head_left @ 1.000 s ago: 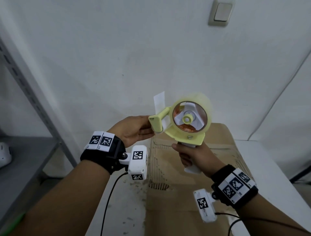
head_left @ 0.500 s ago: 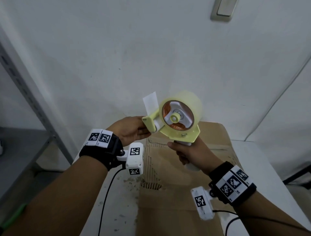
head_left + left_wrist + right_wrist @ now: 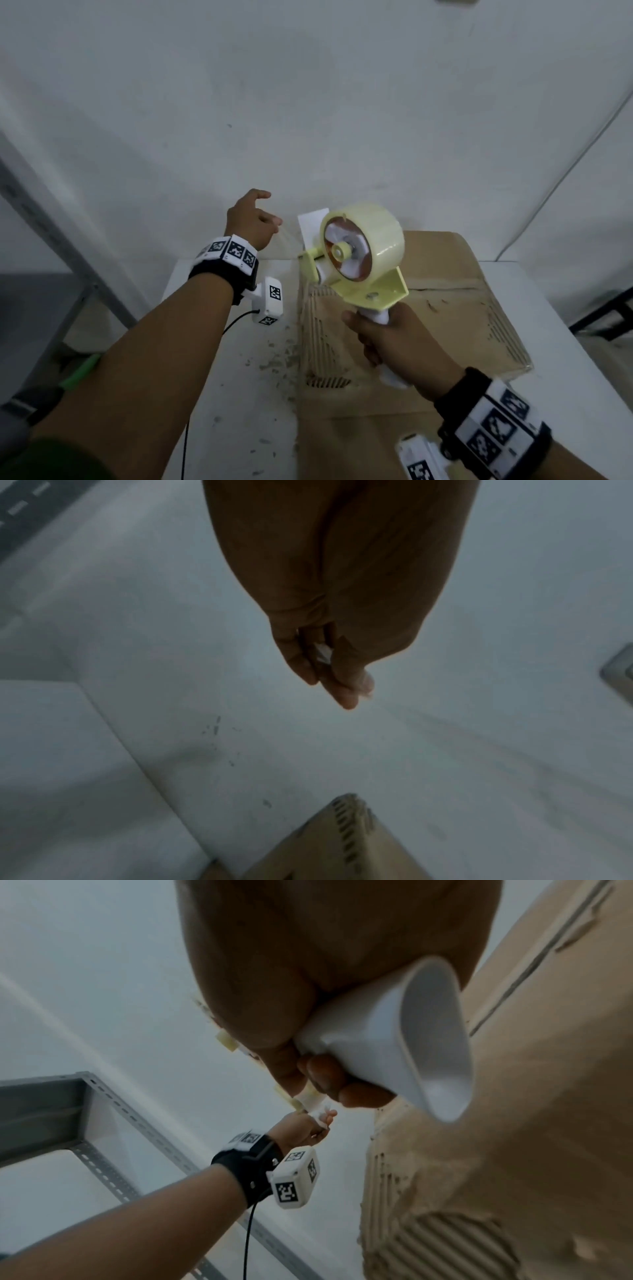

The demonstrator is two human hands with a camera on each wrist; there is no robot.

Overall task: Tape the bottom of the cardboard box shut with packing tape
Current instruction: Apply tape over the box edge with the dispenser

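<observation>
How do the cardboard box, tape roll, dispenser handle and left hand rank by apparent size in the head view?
1. cardboard box
2. tape roll, nearer the camera
3. left hand and dispenser handle: unsure, the handle is mostly hidden by the right hand.

The left hand has pulled away from the tape dispenser, out to the left of where its fingers pinched at the dispenser's front, drawing a strip of clear tape taut between them. The right hand has carried the dispenser rightward and lower.
</observation>
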